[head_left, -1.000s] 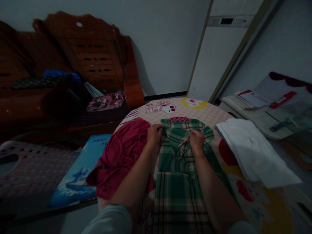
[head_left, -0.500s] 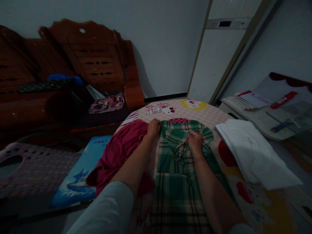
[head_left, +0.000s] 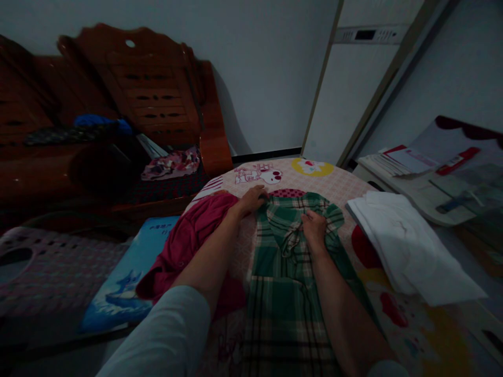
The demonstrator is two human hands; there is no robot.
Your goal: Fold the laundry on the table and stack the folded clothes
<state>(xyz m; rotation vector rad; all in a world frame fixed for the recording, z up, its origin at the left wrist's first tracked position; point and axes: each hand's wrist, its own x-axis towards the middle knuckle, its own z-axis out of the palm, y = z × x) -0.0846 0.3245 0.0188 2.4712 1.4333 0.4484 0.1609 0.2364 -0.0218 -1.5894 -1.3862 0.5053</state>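
Green plaid shirt (head_left: 279,303) lying on the worktop (head_left: 349,183), right of a crimson garment (head_left: 196,230). The right hand (head_left: 310,222) pinches its collar area; the left hand (head_left: 255,198), loosely spread, is at its upper-left edge.

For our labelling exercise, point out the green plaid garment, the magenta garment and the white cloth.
Green plaid garment (head_left: 281,297): head view, on its middle.
Magenta garment (head_left: 186,236): head view, on its crumpled middle.
White cloth (head_left: 406,241): head view, on its top.

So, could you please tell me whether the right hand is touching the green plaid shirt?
Touching: the head view shows the right hand pinching the green plaid shirt near its collar.
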